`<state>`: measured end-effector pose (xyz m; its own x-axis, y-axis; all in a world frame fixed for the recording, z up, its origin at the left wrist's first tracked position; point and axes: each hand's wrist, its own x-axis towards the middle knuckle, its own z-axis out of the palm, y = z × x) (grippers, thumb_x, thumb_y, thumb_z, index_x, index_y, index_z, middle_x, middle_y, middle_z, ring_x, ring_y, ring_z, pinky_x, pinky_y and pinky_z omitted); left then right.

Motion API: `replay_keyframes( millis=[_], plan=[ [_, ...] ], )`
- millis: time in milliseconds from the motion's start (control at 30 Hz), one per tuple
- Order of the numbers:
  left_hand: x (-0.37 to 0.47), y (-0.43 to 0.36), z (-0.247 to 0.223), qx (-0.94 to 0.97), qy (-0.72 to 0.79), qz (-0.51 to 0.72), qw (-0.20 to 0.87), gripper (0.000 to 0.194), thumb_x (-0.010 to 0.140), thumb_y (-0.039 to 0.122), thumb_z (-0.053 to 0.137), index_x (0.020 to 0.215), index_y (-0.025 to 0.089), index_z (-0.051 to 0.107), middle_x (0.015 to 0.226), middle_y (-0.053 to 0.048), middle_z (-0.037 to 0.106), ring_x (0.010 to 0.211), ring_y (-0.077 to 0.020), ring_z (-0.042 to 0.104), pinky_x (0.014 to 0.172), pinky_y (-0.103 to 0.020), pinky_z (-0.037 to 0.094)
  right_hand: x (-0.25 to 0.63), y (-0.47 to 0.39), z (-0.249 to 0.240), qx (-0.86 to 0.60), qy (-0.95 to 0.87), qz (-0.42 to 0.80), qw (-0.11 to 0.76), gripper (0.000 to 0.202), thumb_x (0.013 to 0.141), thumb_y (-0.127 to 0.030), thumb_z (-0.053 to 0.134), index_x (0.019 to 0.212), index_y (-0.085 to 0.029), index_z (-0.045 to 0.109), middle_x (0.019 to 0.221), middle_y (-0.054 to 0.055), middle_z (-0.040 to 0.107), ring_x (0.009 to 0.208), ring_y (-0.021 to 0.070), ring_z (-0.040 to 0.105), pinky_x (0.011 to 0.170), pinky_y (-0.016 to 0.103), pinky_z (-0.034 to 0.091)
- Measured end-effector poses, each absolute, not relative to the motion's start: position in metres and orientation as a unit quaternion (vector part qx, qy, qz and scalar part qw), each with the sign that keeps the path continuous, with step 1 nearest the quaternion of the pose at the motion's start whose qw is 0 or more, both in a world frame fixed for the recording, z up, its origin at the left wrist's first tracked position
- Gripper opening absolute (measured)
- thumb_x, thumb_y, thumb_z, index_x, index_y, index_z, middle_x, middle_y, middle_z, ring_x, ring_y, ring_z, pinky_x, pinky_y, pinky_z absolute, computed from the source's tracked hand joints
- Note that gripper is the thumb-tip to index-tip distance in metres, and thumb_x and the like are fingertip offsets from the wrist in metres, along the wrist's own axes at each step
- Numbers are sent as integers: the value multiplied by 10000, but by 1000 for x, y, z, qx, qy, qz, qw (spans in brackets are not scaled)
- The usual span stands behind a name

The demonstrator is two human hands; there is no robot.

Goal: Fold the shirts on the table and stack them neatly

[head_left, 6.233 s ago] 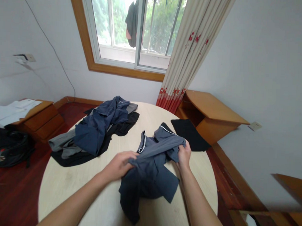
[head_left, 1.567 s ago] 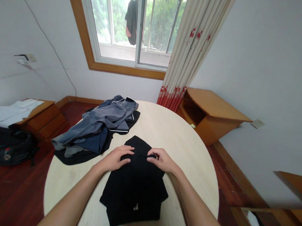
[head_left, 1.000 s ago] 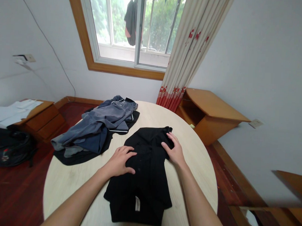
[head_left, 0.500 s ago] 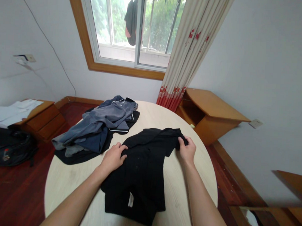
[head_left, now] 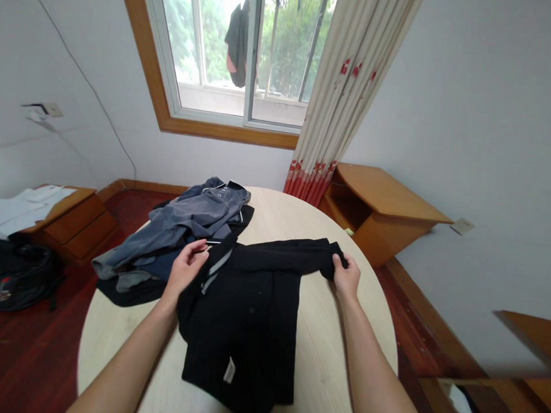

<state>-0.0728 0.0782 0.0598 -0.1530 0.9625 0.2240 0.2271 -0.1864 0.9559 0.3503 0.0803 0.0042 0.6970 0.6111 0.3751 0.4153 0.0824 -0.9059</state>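
A black garment lies across the round pale table, its white label near the front edge and a grey stripe showing at its upper left. My left hand is closed on the garment's upper left part, which is lifted a little beside the clothes pile. At the far right end of the garment, my right hand pinches the black cloth between thumb and fingers.
A pile of grey, blue and black clothes covers the table's back left. Beyond the table stand a wooden cabinet, a curtain and a window. On the left are a drawer unit and a black bag.
My left hand has moved left and up, drawing the garment's upper left part with it and exposing the grey stripe. My right hand still holds the right end, nearly in place.
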Motion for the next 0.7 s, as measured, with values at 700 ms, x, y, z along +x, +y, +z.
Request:
replay_keyframes(
  millis=[700],
  plan=[
    [-51, 64, 42, 738, 576, 285, 206, 205, 937, 360, 476, 972, 240, 639, 897, -57, 721, 850, -267, 677, 779, -357, 480, 248, 44, 51, -546, -795, 236, 120, 289, 815, -300, 725, 1103, -285, 751, 686, -9, 668, 636, 179, 610, 625, 279, 399]
  ],
)
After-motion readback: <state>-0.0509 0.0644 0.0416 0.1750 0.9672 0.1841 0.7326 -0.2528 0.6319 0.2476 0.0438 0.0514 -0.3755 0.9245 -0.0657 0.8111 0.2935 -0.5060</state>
